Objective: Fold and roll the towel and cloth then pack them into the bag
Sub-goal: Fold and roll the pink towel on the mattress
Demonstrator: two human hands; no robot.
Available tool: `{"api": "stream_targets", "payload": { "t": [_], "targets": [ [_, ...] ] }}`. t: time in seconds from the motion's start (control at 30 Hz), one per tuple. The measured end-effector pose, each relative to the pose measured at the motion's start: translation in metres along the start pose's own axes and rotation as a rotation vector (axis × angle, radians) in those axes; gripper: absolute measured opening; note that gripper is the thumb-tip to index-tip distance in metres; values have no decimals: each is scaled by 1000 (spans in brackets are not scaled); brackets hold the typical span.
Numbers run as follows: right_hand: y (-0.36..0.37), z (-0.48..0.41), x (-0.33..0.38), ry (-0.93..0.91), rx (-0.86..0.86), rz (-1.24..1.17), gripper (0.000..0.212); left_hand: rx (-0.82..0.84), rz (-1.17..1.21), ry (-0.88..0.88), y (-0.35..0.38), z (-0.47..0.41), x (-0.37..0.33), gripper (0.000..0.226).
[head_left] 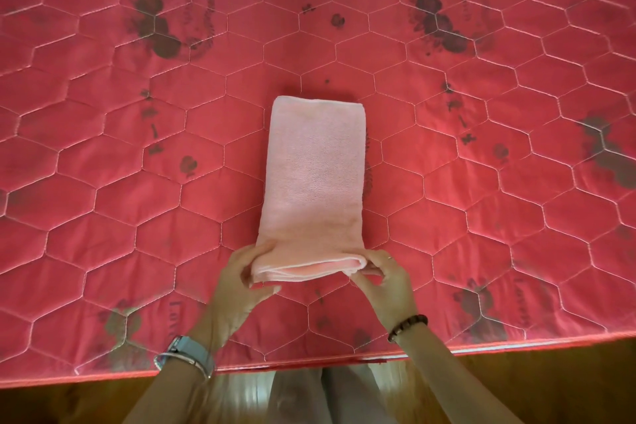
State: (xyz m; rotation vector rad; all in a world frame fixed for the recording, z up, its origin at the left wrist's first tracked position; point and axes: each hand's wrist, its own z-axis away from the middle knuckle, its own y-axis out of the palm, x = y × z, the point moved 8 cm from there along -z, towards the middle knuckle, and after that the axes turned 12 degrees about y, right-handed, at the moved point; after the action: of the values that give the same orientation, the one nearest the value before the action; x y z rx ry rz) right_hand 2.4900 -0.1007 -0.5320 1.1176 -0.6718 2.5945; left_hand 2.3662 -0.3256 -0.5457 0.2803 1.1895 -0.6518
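A pale pink terry towel (pixel 313 175), folded into a long narrow strip, lies flat on a red quilted mattress (pixel 137 217) stitched in hexagons and printed with dark floral marks. The strip runs straight away from the person, and its near end sits between the two hands. The left hand (pixel 237 282) grips the near left corner, with fingers curled over the top of the cloth and the thumb reaching along beneath the near edge. The right hand (pixel 389 282) pinches the near right corner, where the layers meet in a rounded fold; its fingertips are tucked against that fold and its other fingers are bent inward. Between the hands the near edge shows the stacked layers of the towel, slightly parted. Beyond the fingers the rest of the towel stretches out smooth to its far end, well away from both hands. A watch with a pale blue strap (pixel 191 353) sits on the left wrist and a dark brown bead bracelet (pixel 407 327) on the right. Behind the wrists the mattress edge meets a brown wooden floor (pixel 550 382).
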Motion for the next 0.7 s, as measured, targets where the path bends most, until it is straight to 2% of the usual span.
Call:
{"api": "stream_targets", "payload": {
  "t": [0.1,0.17,0.23,0.33,0.43,0.53,0.7],
  "targets": [
    [-8,0,14,-179,-170,285,15,-74,-110,73,-3,-7,-12,51],
    [-11,0,27,-307,-231,398,21,-104,-204,134,-5,-12,-22,37],
    [-10,-4,37,-363,-210,432,31,-118,-282,195,-7,-18,-32,30],
    [-7,-14,36,-249,-125,375,38,-99,-341,312,-4,-27,-52,29],
    [-10,-24,32,-153,-158,306,31,-49,-316,375,4,-37,-66,32],
    [-11,-34,32,-82,-189,195,38,-59,-347,357,6,-53,-67,17],
    [-3,-53,30,84,-181,133,31,-140,-360,291,2,-80,-57,21]
  ]
}}
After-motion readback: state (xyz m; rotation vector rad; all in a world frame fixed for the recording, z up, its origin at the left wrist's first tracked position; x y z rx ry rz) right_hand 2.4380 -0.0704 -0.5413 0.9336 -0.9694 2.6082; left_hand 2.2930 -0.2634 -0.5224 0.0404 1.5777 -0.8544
